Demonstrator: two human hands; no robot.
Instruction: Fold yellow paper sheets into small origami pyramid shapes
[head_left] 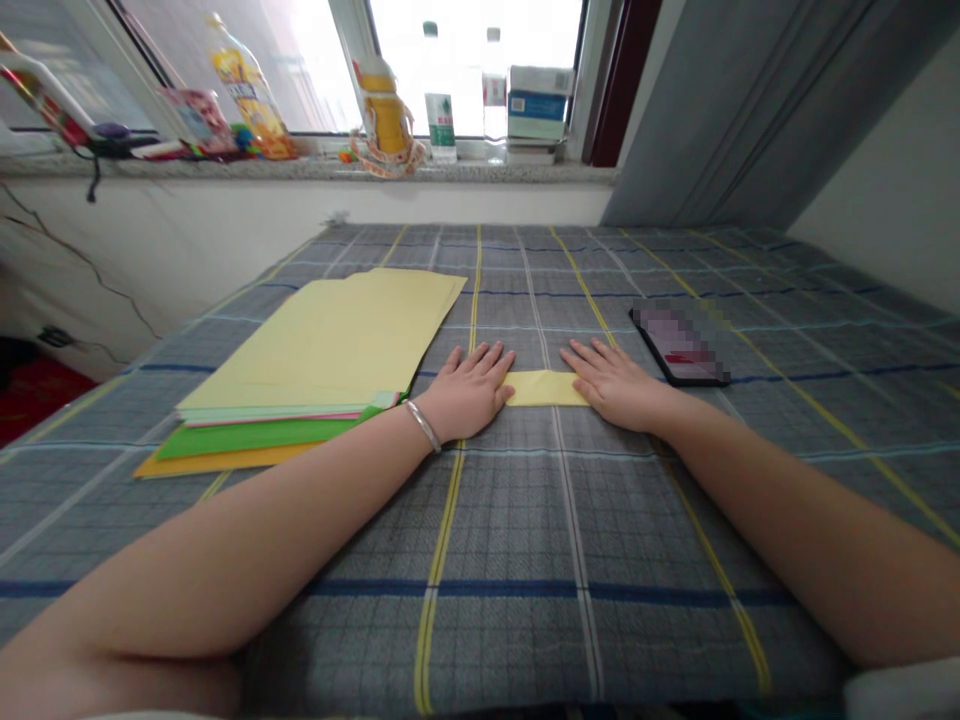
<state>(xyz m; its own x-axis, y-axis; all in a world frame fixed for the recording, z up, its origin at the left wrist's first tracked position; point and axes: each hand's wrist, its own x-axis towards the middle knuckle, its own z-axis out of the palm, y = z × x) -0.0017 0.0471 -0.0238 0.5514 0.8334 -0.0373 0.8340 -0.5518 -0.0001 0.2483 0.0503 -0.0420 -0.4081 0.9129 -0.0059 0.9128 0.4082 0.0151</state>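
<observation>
A narrow folded strip of yellow paper (547, 388) lies flat on the plaid cloth between my hands. My left hand (471, 392) rests palm down over its left end, fingers stretched out, with a silver bangle at the wrist. Over the right end lies my right hand (616, 385), also flat with fingers spread. Both ends of the strip are hidden under the hands. To the left of my left hand is a stack of coloured paper (330, 335), pale yellow on top with green and orange sheets below.
A phone (681, 345) lies on the plaid cloth (510, 520) beyond my right forearm. Along the windowsill stand a tall drink bottle (251, 90), a yellow bottle with a strap (384, 105), a white-and-green tube (441, 128), a clear bottle (494, 95) and stacked boxes (538, 105).
</observation>
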